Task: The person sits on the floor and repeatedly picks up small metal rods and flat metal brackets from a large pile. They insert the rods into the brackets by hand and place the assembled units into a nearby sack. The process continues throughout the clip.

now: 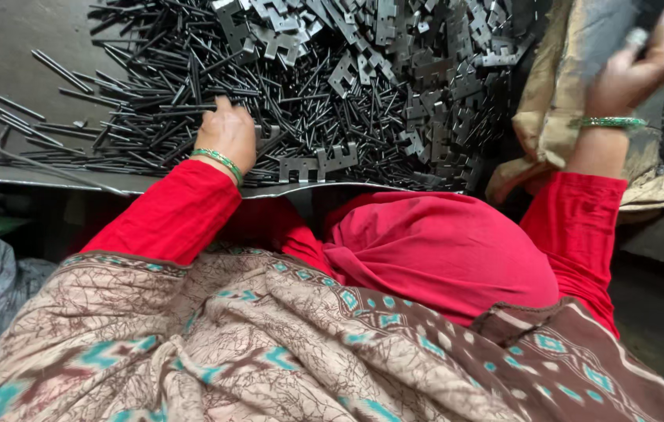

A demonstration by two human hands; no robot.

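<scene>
**Desk:** What is the left hand [226, 133] doing?

**Photographer:** It is resting palm down on a heap of thin dark metal rods [168, 94], fingers curled into the pile. Whether it is pinching a rod, I cannot tell; the fingertips are buried.

**Desk:** And where is that heap lying?

**Photographer:** It is spreading across a flat grey metal tray [3, 47], reaching from the tray's left half toward its front lip. Just right of the rods, a mound of flat notched dark metal plates [394, 55] is piling up toward the far edge.

**Desk:** The other hand?

**Photographer:** The right hand [637, 66] is lifting, right of the heap and clear of it, fingers closing on a small grey piece that is too blurred to identify. It is hovering in front of a crumpled tan sack [551, 101]. Green bangles [612, 122] and red sleeves [168, 211] are showing on both arms.
</scene>
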